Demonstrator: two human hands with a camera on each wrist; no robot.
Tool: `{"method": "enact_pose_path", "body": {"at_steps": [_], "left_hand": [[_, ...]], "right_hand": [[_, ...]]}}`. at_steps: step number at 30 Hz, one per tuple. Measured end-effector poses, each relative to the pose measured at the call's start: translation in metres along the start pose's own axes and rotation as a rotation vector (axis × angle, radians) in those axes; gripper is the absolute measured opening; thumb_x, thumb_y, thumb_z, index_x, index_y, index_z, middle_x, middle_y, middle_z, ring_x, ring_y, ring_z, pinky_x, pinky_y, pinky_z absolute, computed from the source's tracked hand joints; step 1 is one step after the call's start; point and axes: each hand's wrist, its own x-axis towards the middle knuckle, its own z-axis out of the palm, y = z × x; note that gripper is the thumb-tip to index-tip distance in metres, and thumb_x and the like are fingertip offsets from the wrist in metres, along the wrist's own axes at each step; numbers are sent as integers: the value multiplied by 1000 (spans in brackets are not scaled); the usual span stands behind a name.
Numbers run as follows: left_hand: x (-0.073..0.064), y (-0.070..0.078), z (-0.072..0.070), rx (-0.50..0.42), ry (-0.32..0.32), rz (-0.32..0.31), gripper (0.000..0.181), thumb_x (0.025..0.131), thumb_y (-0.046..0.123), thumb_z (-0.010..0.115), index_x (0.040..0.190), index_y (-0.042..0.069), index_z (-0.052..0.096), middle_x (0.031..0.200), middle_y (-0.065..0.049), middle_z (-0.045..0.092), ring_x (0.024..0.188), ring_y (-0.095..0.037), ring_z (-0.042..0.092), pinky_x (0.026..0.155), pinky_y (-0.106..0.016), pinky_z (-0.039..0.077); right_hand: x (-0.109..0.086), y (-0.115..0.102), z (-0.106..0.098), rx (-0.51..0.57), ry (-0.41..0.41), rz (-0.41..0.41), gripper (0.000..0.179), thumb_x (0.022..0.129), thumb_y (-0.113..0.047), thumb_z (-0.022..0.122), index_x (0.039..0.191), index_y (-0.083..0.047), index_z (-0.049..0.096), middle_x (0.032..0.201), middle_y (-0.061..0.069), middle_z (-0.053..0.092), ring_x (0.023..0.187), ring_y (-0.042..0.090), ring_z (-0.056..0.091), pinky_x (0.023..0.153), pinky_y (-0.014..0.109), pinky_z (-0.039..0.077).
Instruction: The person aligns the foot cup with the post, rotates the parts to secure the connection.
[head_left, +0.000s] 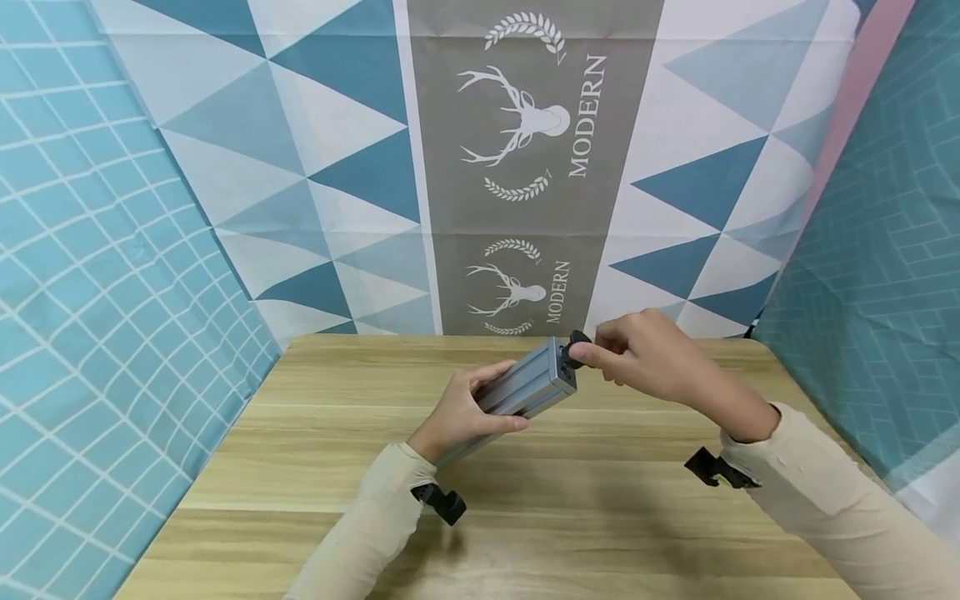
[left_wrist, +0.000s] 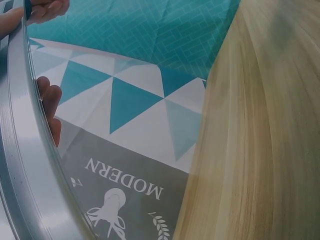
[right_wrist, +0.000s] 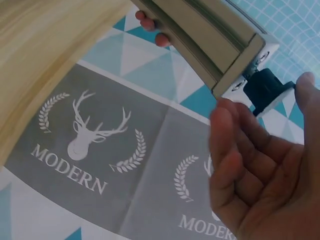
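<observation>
A grey aluminium profile bar (head_left: 525,379) is held up at a tilt over the table, its far end pointing right and away. My left hand (head_left: 462,410) grips it around the middle, thumb on the near side and fingers on the far side. A black adjustable foot (right_wrist: 265,87) with a flat disc sticks out of the bar's end cap (right_wrist: 250,70), which has screws in it. My right hand (head_left: 643,354) pinches the foot between thumb and curled fingers. From the left wrist, the bar (left_wrist: 30,150) fills the left edge, with left fingertips (left_wrist: 51,102) behind it.
Below the hands lies a wooden table (head_left: 562,517). Behind it hangs a cloth (head_left: 360,167) with triangles and deer heads; teal cloths (head_left: 90,292) flank both sides. A black clip (head_left: 440,502) sits on the left wrist, another clip (head_left: 720,469) on the right.
</observation>
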Motion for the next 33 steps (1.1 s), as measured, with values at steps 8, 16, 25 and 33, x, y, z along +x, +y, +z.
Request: {"method": "enact_pose_path", "body": {"at_steps": [8,16,25,33], "left_hand": [[-1,1,-2,3,9,-13,69,70,29,85,134,21,58,119,-2,65,95,-18,61,79,-33,47],[-1,-1,-2,12,-2,15,72,70,31,86,134,16,57,120,-4,65,96,-18,61,80,-33,48],[0,0,1,22,-6,-27,73,70,31,85,136,19,56,122,-2,64,97,-17,61,80,-35,47],[1,2,0,5,-9,-17,72,70,28,85,135,18,56,121,-4,64,97,-18,61,81,-34,47]], "right_hand": [[-3,4,-15,31,-146,-133,59,86,-28,73,139,-16,51,116,2,67,98,18,66,75,39,53],[-1,6,-19,-38,-142,-356,67,81,2,73,140,-19,51,135,3,57,117,19,58,88,37,50],[1,8,-20,29,-188,-232,46,90,-20,68,131,-4,57,109,5,71,92,15,69,72,30,53],[4,0,-8,27,-93,-8,38,92,-48,59,70,-16,65,53,-9,56,50,9,52,51,29,42]]}}
